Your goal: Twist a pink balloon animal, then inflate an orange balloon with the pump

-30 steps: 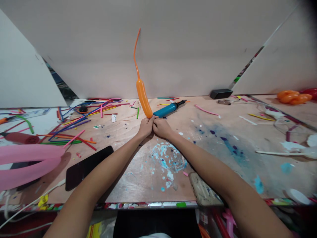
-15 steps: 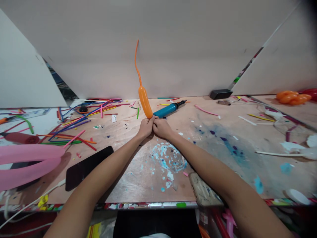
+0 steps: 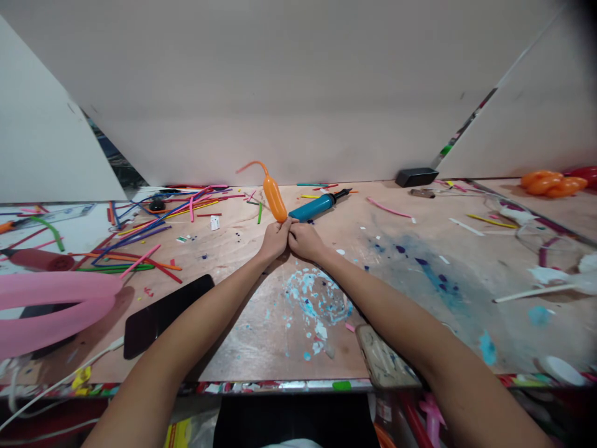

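Note:
A long orange modelling balloon [image 3: 274, 198] stands up from my hands, inflated in its lower part. Its thin uninflated tail curls over to the left at the top. My left hand [image 3: 277, 241] is closed around the lower end of the balloon. Pressed against it, my right hand [image 3: 304, 240] is closed as a fist at the same end, where the fingers hide the balloon's neck. Just behind the right hand a blue balloon pump [image 3: 313, 208] lies on the table, its black nozzle pointing right.
Loose uninflated balloons [image 3: 153, 230] litter the left side, near a pink inflated balloon [image 3: 60, 286] and a black phone [image 3: 163, 320]. A worn phone case [image 3: 385, 358] lies under my right forearm. A black box [image 3: 416, 177] stands by the back panel, with orange balloons [image 3: 550, 183] farther right.
The orange balloon's tail has dropped from pointing straight up to bending over leftward. Its inflated part looks slightly shorter. Both hands have stayed in place.

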Demonstrator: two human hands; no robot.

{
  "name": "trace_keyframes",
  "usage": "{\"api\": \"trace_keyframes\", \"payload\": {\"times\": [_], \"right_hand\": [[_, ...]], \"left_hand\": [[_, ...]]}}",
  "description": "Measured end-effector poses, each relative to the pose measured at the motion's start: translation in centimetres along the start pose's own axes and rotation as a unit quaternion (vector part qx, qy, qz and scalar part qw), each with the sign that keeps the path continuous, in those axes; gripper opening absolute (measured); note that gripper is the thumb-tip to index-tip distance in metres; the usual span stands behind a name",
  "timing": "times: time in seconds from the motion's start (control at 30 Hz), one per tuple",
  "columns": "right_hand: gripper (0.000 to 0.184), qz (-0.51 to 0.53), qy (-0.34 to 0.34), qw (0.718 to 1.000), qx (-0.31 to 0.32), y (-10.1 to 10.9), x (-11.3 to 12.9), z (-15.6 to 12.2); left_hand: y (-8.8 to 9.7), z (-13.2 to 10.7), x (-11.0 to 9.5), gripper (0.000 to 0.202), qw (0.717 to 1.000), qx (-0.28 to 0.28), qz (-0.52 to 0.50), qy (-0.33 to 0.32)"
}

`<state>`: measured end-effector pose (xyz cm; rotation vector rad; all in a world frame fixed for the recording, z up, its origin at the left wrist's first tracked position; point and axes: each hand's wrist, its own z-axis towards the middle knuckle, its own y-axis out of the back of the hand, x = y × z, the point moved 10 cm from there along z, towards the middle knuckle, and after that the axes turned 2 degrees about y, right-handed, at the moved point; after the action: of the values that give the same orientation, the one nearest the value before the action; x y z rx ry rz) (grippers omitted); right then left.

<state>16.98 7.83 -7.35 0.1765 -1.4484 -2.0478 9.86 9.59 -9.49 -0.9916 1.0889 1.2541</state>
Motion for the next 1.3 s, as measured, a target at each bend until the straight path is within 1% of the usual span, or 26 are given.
{"api": "trace_keyframes", "payload": {"times": [0.23, 0.57, 0.8, 1.0, 1.13, 1.23, 1.3], "right_hand": [[0.032, 0.0, 0.001, 1.0, -0.003, 0.1, 0.0, 0.0], [0.032, 0.0, 0.001, 1.0, -0.003, 0.2, 0.1, 0.0], [0.032, 0.0, 0.001, 1.0, -0.002, 0.1, 0.1, -0.1], [0.031, 0.002, 0.004, 1.0, -0.006, 0.1, 0.1, -0.1], [0.031, 0.005, 0.015, 1.0, -0.014, 0.2, 0.2, 0.0], [0.033, 0.014, 0.03, 0.999, -0.015, 0.2, 0.7, -0.1], [0.034, 0.021, 0.036, 0.999, -0.016, 0.3, 1.0, -0.1]], "left_hand": [[0.0, -0.2, -0.3, 0.04, 1.0, -0.001, 0.004, 0.004], [0.1, 0.0, -0.1, 0.04, 1.0, 0.0, 0.002, -0.002], [0.1, -0.2, -0.6, 0.041, 1.0, -0.002, 0.019, -0.004], [0.1, 0.0, -0.2, 0.041, 1.0, 0.001, 0.017, -0.009], [0.3, 0.1, 0.0, 0.05, 1.0, -0.003, -0.001, -0.009], [0.8, 0.2, 0.0, 0.055, 0.999, -0.021, -0.035, -0.007], [1.2, 0.3, 0.3, 0.053, 0.997, -0.04, -0.071, 0.007]]}}
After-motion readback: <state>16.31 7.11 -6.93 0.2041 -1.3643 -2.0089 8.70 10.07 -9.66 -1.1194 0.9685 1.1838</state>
